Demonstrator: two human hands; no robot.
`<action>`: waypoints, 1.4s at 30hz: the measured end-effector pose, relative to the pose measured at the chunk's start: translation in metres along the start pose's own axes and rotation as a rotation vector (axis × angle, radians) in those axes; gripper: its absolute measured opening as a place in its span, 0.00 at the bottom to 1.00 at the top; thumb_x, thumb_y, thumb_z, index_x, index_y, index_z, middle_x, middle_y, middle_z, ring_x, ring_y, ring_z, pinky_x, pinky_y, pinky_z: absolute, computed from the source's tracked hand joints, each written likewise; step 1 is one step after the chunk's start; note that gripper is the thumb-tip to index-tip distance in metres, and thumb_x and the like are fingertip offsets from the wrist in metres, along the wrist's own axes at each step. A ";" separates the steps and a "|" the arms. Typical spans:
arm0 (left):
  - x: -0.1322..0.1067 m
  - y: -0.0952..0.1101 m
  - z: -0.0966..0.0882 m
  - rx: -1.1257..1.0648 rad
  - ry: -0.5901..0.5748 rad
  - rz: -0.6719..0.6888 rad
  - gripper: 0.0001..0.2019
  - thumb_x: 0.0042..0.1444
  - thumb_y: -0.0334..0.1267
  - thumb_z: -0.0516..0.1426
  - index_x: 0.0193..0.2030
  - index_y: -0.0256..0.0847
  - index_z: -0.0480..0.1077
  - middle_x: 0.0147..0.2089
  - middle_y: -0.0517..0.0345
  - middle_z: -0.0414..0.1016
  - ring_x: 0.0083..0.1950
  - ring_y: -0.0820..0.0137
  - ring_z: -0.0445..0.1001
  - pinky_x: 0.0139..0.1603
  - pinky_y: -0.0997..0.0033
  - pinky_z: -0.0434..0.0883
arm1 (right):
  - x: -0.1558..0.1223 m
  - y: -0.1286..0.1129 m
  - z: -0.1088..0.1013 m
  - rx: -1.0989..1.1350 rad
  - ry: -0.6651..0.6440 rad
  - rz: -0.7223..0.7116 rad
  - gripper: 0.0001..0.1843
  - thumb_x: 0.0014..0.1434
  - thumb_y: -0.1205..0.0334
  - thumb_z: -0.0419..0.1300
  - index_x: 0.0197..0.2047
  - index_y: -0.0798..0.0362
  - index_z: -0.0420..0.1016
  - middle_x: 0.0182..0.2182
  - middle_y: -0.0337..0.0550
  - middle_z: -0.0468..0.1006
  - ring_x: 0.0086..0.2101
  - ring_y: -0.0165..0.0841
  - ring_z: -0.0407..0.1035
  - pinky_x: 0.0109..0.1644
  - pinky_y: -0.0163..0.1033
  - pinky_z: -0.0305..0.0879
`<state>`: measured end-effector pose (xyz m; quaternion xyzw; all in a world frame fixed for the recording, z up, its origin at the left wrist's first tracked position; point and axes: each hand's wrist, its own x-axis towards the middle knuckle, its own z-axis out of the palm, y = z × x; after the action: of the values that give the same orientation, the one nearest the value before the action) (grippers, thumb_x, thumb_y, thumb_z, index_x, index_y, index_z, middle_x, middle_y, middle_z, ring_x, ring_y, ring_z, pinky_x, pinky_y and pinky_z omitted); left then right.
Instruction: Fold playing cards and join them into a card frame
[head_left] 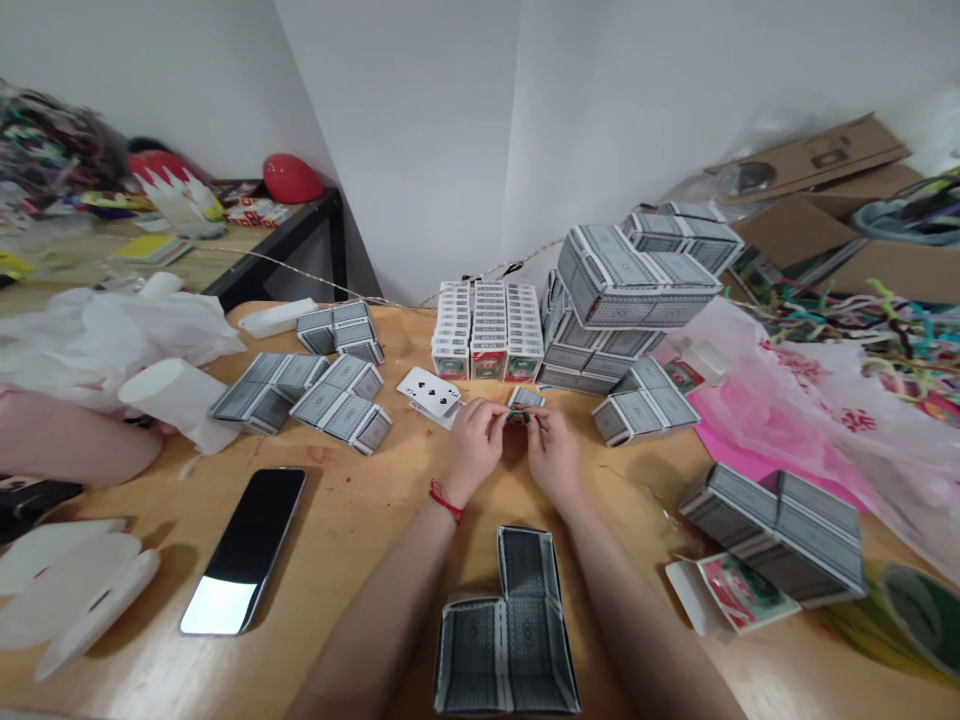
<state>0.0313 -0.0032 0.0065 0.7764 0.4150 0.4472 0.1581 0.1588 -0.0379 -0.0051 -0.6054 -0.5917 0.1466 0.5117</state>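
My left hand (474, 443) and my right hand (553, 450) meet over the middle of the wooden table (360, 520), fingers closed together on a small deck of playing cards (523, 404) with a grey patterned back. A red string bracelet (445, 500) sits on my left wrist. A loose card (430, 392) showing black spades lies face up just left of my left hand. A folded grey card block (510, 625) rests between my forearms near the front edge.
Rows of boxed decks (487, 332) and stacked grey card blocks (626, 290) stand behind my hands. More blocks lie left (315, 400) and right (787, 535). A black phone (247, 548), a white paper roll (169, 392), a pink plastic bag (810, 420) and another person's arm (67, 445) are nearby.
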 end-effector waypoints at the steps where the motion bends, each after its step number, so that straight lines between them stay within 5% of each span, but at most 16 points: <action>1: 0.000 0.001 0.000 -0.014 0.000 -0.002 0.04 0.55 0.33 0.50 0.34 0.40 0.65 0.34 0.56 0.69 0.39 0.70 0.67 0.41 0.67 0.65 | 0.000 0.001 0.000 0.005 0.024 0.020 0.10 0.58 0.60 0.48 0.39 0.51 0.67 0.36 0.44 0.76 0.36 0.33 0.71 0.40 0.39 0.67; 20: 0.006 0.008 0.004 -0.042 0.027 -0.025 0.06 0.54 0.36 0.52 0.33 0.40 0.69 0.33 0.57 0.72 0.37 0.71 0.68 0.41 0.67 0.65 | 0.000 0.001 0.002 -0.011 0.001 0.026 0.13 0.58 0.61 0.46 0.43 0.52 0.67 0.38 0.45 0.75 0.39 0.33 0.70 0.42 0.39 0.66; 35: -0.001 0.001 0.004 -0.042 -0.020 -0.017 0.14 0.55 0.25 0.46 0.43 0.41 0.67 0.40 0.55 0.72 0.42 0.70 0.68 0.45 0.65 0.66 | 0.001 -0.001 0.001 -0.029 0.009 0.023 0.12 0.57 0.59 0.48 0.40 0.51 0.69 0.35 0.43 0.76 0.34 0.32 0.71 0.39 0.38 0.67; 42: -0.003 -0.002 0.003 -0.025 0.097 -0.153 0.06 0.55 0.33 0.50 0.38 0.39 0.67 0.37 0.55 0.72 0.40 0.70 0.70 0.42 0.67 0.67 | 0.002 -0.003 0.002 -0.036 0.029 0.046 0.12 0.57 0.58 0.48 0.39 0.52 0.69 0.34 0.44 0.76 0.33 0.33 0.71 0.37 0.38 0.67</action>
<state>0.0318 -0.0038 0.0022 0.7179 0.4748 0.4758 0.1812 0.1563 -0.0362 -0.0031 -0.6300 -0.5725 0.1389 0.5060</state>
